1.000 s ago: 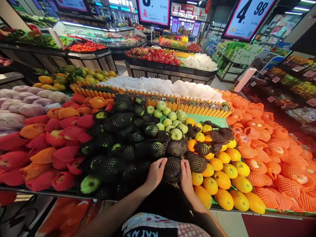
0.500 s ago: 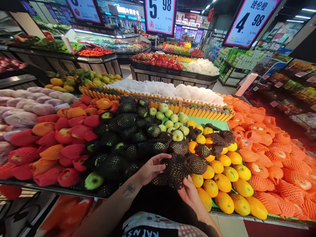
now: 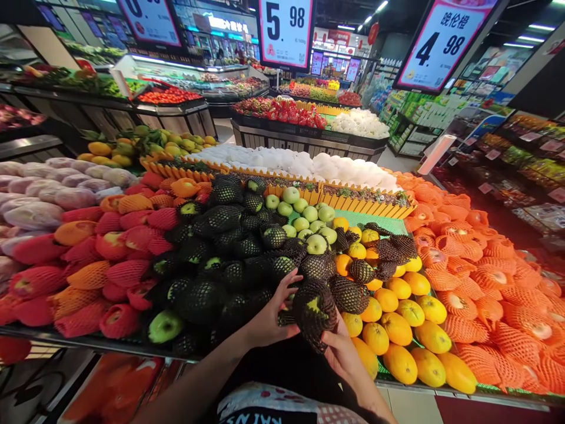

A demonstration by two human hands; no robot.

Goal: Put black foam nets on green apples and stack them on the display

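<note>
A green apple in a dark foam net (image 3: 315, 318) is held low over the front of the display, with the net's open end facing up and some green showing through it. My right hand (image 3: 343, 352) grips it from the right and below, thumb on the net. To its left is my left hand (image 3: 272, 315), fingers curved and spread apart; whether its fingertips touch the net I cannot tell. Around both hands lie more dark-netted fruit (image 3: 198, 300), and bare green apples (image 3: 316, 244) sit just behind.
Yellow-orange oranges (image 3: 399, 327) lie right of my hands, with orange-netted fruit (image 3: 507, 294) beyond. Red-netted fruit (image 3: 128, 271) fills the left side. A yellow picket-style divider (image 3: 366, 200) runs behind, with white-wrapped fruit (image 3: 286, 162) past it. Price screens (image 3: 286, 29) hang above.
The netted apple has turned so that its net opening faces up and the green shows. My left fingers have shifted slightly down and left, and the view has moved a little.
</note>
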